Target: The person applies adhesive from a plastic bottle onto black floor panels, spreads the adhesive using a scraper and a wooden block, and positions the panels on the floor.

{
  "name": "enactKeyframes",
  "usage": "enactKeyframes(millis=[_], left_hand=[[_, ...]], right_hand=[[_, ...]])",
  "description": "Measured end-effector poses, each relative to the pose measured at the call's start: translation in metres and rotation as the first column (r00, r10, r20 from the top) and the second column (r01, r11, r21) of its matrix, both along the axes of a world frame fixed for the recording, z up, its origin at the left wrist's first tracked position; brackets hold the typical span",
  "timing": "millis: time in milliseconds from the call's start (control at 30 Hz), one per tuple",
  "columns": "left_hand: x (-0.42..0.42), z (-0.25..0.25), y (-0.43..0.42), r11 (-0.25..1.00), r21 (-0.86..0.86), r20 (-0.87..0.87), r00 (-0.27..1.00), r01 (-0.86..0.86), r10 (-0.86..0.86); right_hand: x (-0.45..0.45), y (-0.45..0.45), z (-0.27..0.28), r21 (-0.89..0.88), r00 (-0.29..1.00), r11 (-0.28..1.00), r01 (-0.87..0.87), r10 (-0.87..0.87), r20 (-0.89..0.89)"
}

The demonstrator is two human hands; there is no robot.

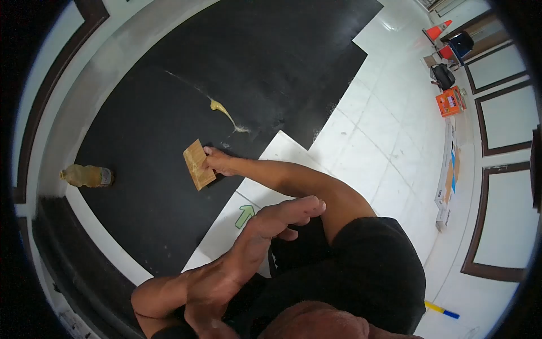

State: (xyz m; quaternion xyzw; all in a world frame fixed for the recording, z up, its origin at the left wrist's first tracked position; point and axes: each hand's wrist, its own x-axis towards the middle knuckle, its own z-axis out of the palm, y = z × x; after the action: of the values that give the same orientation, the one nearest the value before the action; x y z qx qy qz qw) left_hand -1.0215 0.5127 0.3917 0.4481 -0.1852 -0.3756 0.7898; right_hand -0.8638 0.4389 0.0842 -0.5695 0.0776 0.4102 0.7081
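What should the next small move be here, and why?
Probably, the right hand should bring the tan flat piece to the yellow streak and spread it across the black floor: the piece is gripped, and the streak lies nearby in a narrow line.

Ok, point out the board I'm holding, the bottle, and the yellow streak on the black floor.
Board (196, 165): head view, on the middle of its flat tan face.
Bottle (87, 176): head view, mid-body.
Yellow streak (216, 105): head view, on its thick blob.
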Motion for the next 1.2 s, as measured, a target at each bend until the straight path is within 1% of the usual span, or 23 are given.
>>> enactKeyframes(millis=[33, 100, 133, 267, 333, 467, 533, 600, 667, 700, 733, 767, 800, 833, 867, 900, 933, 967, 1000, 1033, 1067, 1133, 1200], left_hand=[[-0.003, 0.003, 0.001, 1.000, -0.001, 0.001, 1.000, 0.003, -0.003], [-0.005, 0.006, 0.001, 0.972, 0.216, -0.067, 0.994, 0.097, -0.085], [-0.005, 0.006, 0.002, 0.970, 0.223, -0.057, 0.995, 0.091, -0.080], [-0.006, -0.007, 0.002, 0.993, -0.080, 0.158, 0.985, 0.088, -0.075], [-0.017, -0.009, 0.009, 0.989, -0.136, 0.173, 0.984, 0.066, -0.042], [-0.023, 0.013, 0.010, 0.981, -0.193, 0.174, 0.985, 0.024, 0.010], [-0.028, 0.012, 0.012, 0.938, 0.302, -0.046, 0.985, 0.172, -0.166], [-0.028, 0.001, 0.019, 0.935, 0.316, -0.094, 0.986, 0.159, -0.136], [-0.026, -0.009, 0.021, 0.930, 0.314, -0.182, 0.973, 0.193, -0.140], [-0.031, -0.003, 0.021, 0.998, -0.001, 0.208, 0.976, -0.059, 0.058], [-0.026, 0.000, 0.024, 0.999, -0.016, 0.197, 0.980, -0.032, 0.035], [-0.017, -0.001, 0.029, 0.999, -0.016, 0.245, 0.969, 0.028, -0.023], [-0.006, -0.003, 0.035, 0.997, -0.011, 0.294, 0.953, 0.081, -0.074], [0.003, -0.004, 0.042, 0.992, 0.001, 0.339, 0.933, 0.127, -0.120], [0.007, -0.001, 0.046, 0.996, 0.074, 0.347, 0.936, 0.043, -0.066], [0.010, 0.002, 0.049, 0.988, 0.149, 0.353, 0.935, -0.038, -0.018], [0.014, 0.003, 0.055, 0.950, 0.243, 0.352, 0.931, -0.196, 0.102], [0.017, 0.005, 0.060, 0.879, 0.337, 0.349, 0.912, -0.336, 0.215], [0.026, 0.001, 0.066, 0.810, 0.391, 0.367, 0.881, -0.437, 0.298], [0.032, -0.002, 0.067, 0.738, 0.433, 0.394, 0.845, -0.518, 0.362], [0.038, -0.005, 0.069, 0.658, 0.472, 0.423, 0.806, -0.586, 0.414], [0.047, -0.016, 0.076, 0.557, 0.543, 0.422, 0.777, -0.629, 0.466], [0.055, -0.028, 0.080, 0.548, 0.547, 0.413, 0.773, -0.633, 0.481]], right_hand=[[-0.003, -0.002, 0.001, 0.058, 0.999, 0.998, 0.023, -0.020, -0.041], [-0.007, -0.004, 0.003, 0.062, 0.997, 0.997, 0.041, -0.037, -0.068], [-0.005, -0.003, 0.005, 0.068, 0.994, 0.996, 0.063, -0.056, -0.095], [-0.011, 0.001, 0.007, -0.031, 0.999, 0.999, 0.027, -0.028, -0.035], [-0.012, 0.005, 0.002, -0.132, 0.999, 0.991, -0.038, 0.037, -0.010], [-0.012, 0.019, -0.020, -0.076, 0.994, 0.994, -0.077, 0.071, -0.084], [-0.013, 0.029, -0.025, -0.045, 0.992, 0.997, -0.064, 0.059, -0.115], [-0.011, 0.039, -0.022, -0.018, 0.992, 0.997, -0.077, 0.075, -0.100], [-0.006, 0.039, -0.012, 0.242, 0.980, 0.956, -0.168, 0.188, -0.062], [-0.003, 0.040, -0.010, 0.136, 0.983, 0.974, -0.180, 0.185, -0.024], [0.002, 0.031, -0.012, 0.123, 0.987, 0.981, -0.152, 0.157, -0.038], [0.008, 0.021, -0.013, -0.246, 0.950, 0.962, -0.119, 0.183, 0.254], [0.015, 0.010, -0.015, -0.562, 0.818, 0.827, 0.021, 0.309, 0.485], [0.022, -0.014, -0.003, -0.652, 0.811, 0.749, 0.119, 0.306, 0.499], [0.033, -0.050, 0.021, -0.724, 0.797, 0.657, 0.210, 0.314, 0.516], [0.046, -0.086, 0.042, -0.760, 0.852, 0.612, 0.217, 0.262, 0.454], [0.048, -0.130, 0.005, -0.733, 0.777, 0.528, 0.430, 0.198, 0.598], [0.047, -0.167, 0.008, -0.820, 0.795, 0.280, 0.499, 0.230, 0.562], [0.044, -0.214, -0.013, -0.796, 0.750, 0.153, 0.586, 0.270, 0.604], [0.026, -0.249, -0.011, -0.853, 0.799, 0.069, 0.518, 0.316, 0.511], [-0.003, -0.271, -0.010, -0.924, 0.789, 0.006, 0.382, 0.519, 0.329], [-0.043, -0.334, -0.113, -0.787, 0.602, 0.147, 0.599, 0.565, 0.564], [-0.070, -0.312, -0.103, -0.818, 0.640, 0.164, 0.551, 0.546, 0.541]])
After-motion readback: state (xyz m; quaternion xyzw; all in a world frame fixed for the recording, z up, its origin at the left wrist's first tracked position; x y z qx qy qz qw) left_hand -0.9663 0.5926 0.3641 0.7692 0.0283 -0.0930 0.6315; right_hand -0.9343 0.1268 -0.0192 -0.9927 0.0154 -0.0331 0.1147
